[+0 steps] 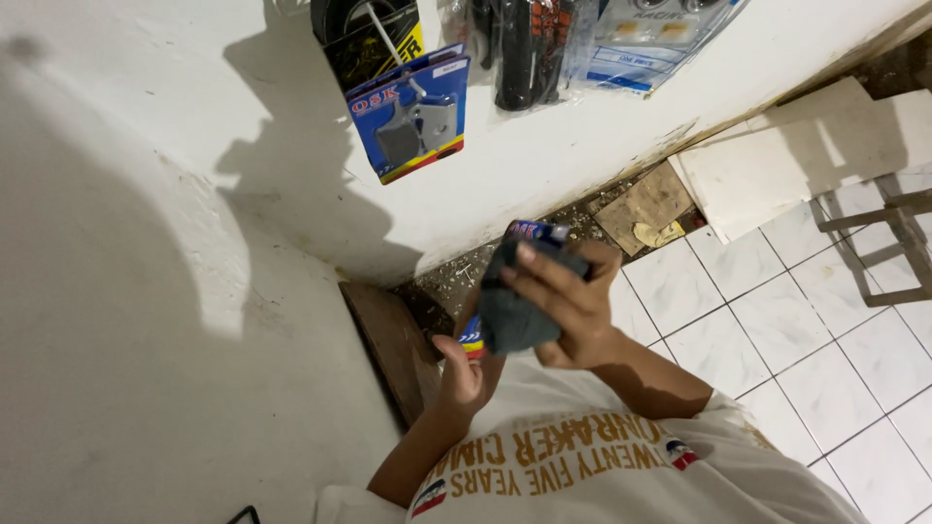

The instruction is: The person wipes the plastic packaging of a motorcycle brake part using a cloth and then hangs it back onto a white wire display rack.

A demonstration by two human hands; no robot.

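A flat blue-and-red printed packet [473, 335], held before the chest, is pinched at its lower end by the left hand [460, 376] while a dark grey cloth [513, 312], gripped by the right hand [571, 306], is pressed over it; the packet could be creased by hard rubbing.

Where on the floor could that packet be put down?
The white tiled floor at the right is bare between the person's arm and the stool legs. Along the foot of the wall it is crowded: rubble, cardboard scrap, a wooden board. Both hands hold the packet and grey cloth.
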